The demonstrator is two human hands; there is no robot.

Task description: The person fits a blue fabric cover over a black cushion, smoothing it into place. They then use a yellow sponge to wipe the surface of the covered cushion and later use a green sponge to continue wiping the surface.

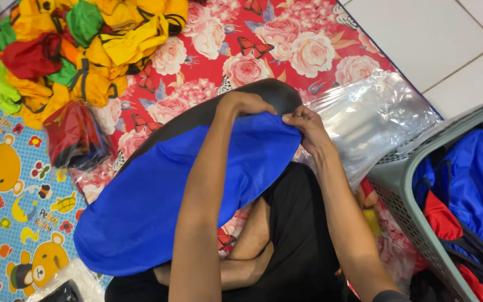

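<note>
Both the left hand (245, 104) and right hand (307, 127) are pinched on the blue fabric cover (157, 196) edge; keeping that hem taut and even helps it sit smoothly.

The grey basket (401, 184) runs off the right edge; blue cloth (146, 207) hides the lap

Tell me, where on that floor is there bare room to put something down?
The white tiled floor beyond the floral mat is bare. The cartoon mat below the pile of coloured cloth is mostly open. Crowded: around the hands, where the blue cloth, clear plastic bags and grey basket meet.
</note>
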